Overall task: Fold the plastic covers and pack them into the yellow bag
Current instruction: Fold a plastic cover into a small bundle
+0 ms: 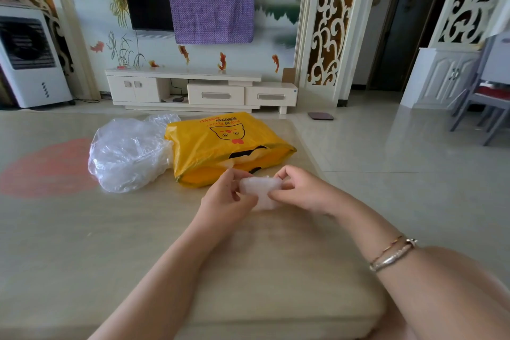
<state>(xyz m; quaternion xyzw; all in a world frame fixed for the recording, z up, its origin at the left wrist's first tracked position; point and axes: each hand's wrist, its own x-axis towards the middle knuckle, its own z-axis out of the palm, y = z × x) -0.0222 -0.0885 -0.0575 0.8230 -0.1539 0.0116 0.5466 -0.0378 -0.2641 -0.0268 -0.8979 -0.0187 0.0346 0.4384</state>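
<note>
The beige worktop (82, 229) fills the lower part of the view and carries everything in play. The yellow bag (220, 146), printed with a cartoon face and upside-down lettering, lies flat near the worktop's far edge with its open mouth turned toward the person. Touching the bag's left side sits a loose heap of clear plastic covers (129, 152), crumpled and unfolded. Just in front of the bag's mouth, both hands hold a small folded plastic cover (260, 190), a compact whitish wad raised slightly off the worktop. The left hand (226, 199) grips the wad's left end, fingers curled round it with the thumb on top. The right hand (300, 190) pinches the right end between thumb and curled fingers. Two bracelets (392, 255), one thin and gold, one broader and silver, circle the right forearm nearer the camera than the bag.
</note>
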